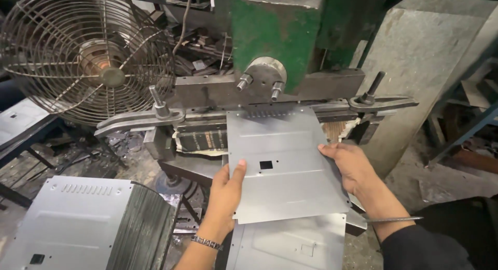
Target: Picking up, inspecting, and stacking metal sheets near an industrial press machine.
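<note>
Both hands, left hand (225,189) and right hand (346,164), pinched the metal sheet (282,161); at 12 o'clock, the press (275,37) could crush fingers.

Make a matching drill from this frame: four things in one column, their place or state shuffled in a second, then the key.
Column one:
1. metal sheet
2. left hand
3. wire-guard fan
4. stack of sheets

Column two:
A. standing at upper left, beside the green press
B. piled at lower left, slotted edge on top
C. held by both hands, far edge under the press
D. gripping the sheet's near-left edge, thumb on top

The right hand holds the sheet's right edge.

Pairs: 1-C, 2-D, 3-A, 4-B
</note>
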